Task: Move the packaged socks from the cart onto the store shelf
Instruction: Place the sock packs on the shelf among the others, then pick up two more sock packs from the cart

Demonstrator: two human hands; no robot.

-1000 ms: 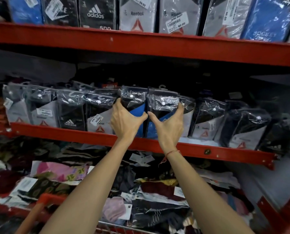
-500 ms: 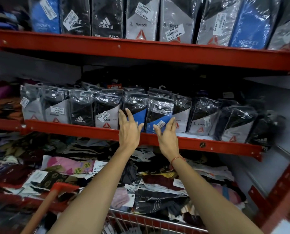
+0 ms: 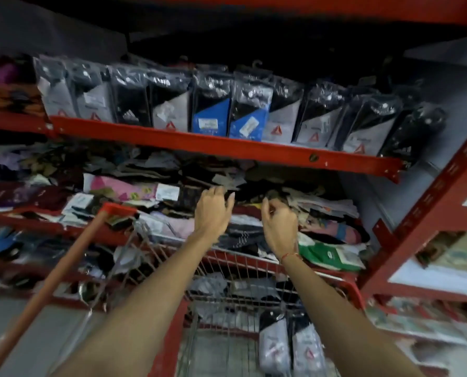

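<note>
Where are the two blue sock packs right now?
The two blue sock packs stand side by side mid-row on the red shelf, between grey packs, above both hands.

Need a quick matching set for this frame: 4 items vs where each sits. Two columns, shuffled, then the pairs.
Items:
1. blue sock packs
2. grey-and-black sock packs
3. green pack
4. cart handle

Places:
A. inside the wire cart
B. lower shelf pile, right of the right hand
C. slanting across the lower left
D. standing in the row on the red shelf

Pairs: 1-D, 2-A, 3-B, 4-C
</note>
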